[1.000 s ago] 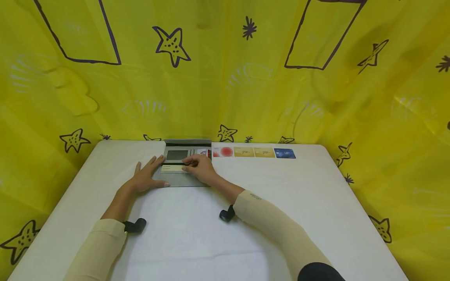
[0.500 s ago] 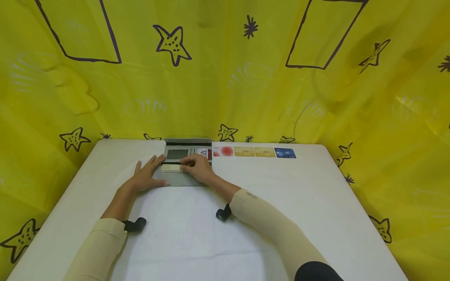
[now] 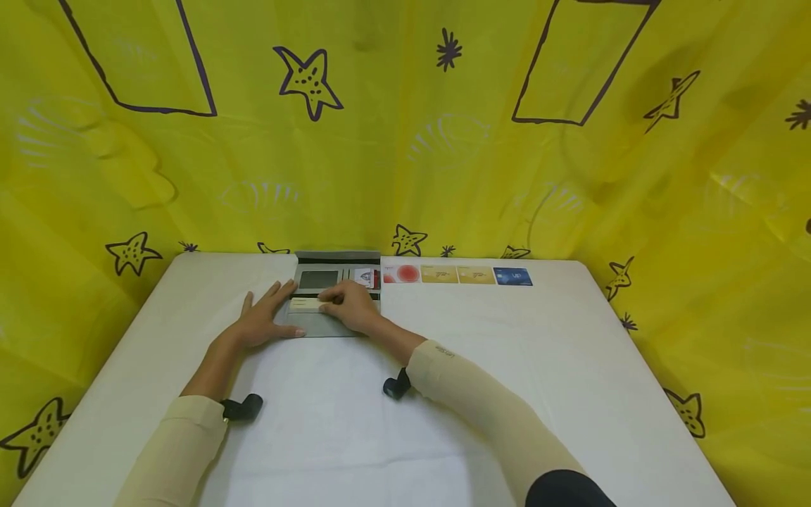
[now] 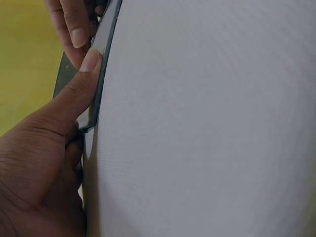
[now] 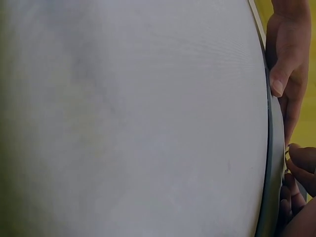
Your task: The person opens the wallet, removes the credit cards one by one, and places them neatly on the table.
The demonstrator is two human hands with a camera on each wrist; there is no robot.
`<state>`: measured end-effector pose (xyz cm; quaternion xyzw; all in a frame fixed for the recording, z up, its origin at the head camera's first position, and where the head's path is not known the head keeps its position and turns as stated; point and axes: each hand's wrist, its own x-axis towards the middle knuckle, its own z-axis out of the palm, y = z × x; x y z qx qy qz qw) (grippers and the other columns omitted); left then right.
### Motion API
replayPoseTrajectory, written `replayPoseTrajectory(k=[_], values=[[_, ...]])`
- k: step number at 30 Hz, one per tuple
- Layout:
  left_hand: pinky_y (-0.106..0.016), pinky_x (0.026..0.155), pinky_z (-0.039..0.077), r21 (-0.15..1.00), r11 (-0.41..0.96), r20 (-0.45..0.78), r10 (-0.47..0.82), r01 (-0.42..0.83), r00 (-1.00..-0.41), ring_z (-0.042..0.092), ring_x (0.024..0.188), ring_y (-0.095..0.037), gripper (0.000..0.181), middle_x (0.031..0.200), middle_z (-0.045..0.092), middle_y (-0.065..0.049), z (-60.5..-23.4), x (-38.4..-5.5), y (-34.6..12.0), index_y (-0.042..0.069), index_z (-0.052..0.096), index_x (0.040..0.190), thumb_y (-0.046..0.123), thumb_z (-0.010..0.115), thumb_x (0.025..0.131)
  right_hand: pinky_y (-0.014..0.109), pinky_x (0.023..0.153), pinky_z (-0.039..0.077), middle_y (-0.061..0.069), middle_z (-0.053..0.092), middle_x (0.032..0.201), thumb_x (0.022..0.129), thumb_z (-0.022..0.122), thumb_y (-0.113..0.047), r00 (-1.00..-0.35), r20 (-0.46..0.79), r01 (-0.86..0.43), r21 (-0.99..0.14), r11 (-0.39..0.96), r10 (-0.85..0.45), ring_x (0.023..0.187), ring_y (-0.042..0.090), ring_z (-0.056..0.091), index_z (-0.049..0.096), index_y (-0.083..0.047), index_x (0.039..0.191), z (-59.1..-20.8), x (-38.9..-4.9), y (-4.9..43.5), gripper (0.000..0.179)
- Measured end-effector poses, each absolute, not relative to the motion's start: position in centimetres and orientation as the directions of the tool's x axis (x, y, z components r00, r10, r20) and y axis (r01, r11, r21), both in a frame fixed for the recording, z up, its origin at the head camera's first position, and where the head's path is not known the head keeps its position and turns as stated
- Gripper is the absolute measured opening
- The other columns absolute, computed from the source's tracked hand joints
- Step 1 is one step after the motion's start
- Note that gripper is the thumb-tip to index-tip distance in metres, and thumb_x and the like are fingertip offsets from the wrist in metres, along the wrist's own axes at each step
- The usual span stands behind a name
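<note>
A grey wallet [image 3: 329, 325] lies unfolded at the table's back edge. It has a dark window [image 3: 319, 279] at upper left, a printed card [image 3: 365, 277] in a slot at upper right, and a pale strip [image 3: 304, 305] below a dark seam. My left hand [image 3: 256, 324] has its fingers spread along the wallet's left side, and its thumb [image 4: 90, 61] presses on the lower edge. My right hand [image 3: 351, 306] reaches over the middle; thumb and forefinger pinch what looks like a small zipper pull at the dark seam, mostly hidden by the fingers.
To the wallet's right lie a red-and-white card [image 3: 402, 274], two gold cards [image 3: 440, 274] and a blue card [image 3: 513, 277] in a row. A white cloth [image 3: 405, 422] covers the table. Yellow patterned curtains [image 3: 380, 176] hang behind and on both sides.
My right hand has slid left along the dark seam, uncovering more of the printed card at upper right. The left hand has stayed put on the wallet.
</note>
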<state>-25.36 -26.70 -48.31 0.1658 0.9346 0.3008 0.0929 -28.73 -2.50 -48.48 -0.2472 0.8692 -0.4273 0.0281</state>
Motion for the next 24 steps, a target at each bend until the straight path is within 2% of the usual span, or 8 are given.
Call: replayPoseTrajectory(k=[7, 17, 24], values=[[-0.073, 0.117, -0.014, 0.591, 0.763, -0.067, 0.368, 0.261, -0.927, 0.005, 0.158, -0.048, 0.106, 0.172, 0.017, -0.025, -48.4, -25.3, -26.9, 0.000, 0.024, 0.165, 0.044, 0.083, 0.089, 0.021, 0.077, 0.048, 0.001, 0.071, 0.100, 0.096, 0.080, -0.016, -0.860, 0.159, -0.446, -0.696, 0.562, -0.485, 0.089, 0.011, 0.059, 0.083, -0.010, 0.116, -48.4, -28.9, -3.1, 0.021], [-0.072, 0.118, -0.014, 0.590, 0.765, -0.073, 0.369, 0.258, -0.927, 0.005, 0.158, -0.047, 0.105, 0.172, 0.016, -0.025, -48.7, -25.4, -27.0, 0.002, 0.023, 0.166, 0.044, 0.082, 0.090, 0.023, 0.083, 0.050, -0.002, 0.071, 0.105, 0.096, 0.080, -0.019, -0.877, 0.118, -0.415, -0.675, 0.611, -0.465, 0.098, 0.011, 0.060, 0.084, -0.014, 0.113, -48.2, -29.1, -3.9, 0.018], [-0.071, 0.118, -0.015, 0.603, 0.753, -0.072, 0.379, 0.263, -0.922, 0.004, 0.158, -0.047, 0.105, 0.172, 0.016, -0.024, -48.7, -25.4, -27.0, 0.002, 0.022, 0.166, 0.043, 0.082, 0.091, 0.021, 0.075, 0.049, -0.006, 0.075, 0.094, 0.096, 0.080, -0.017, -0.890, 0.090, -0.379, -0.692, 0.614, -0.447, 0.088, 0.007, 0.061, 0.085, -0.013, 0.103, -47.8, -29.5, -4.5, 0.010]])
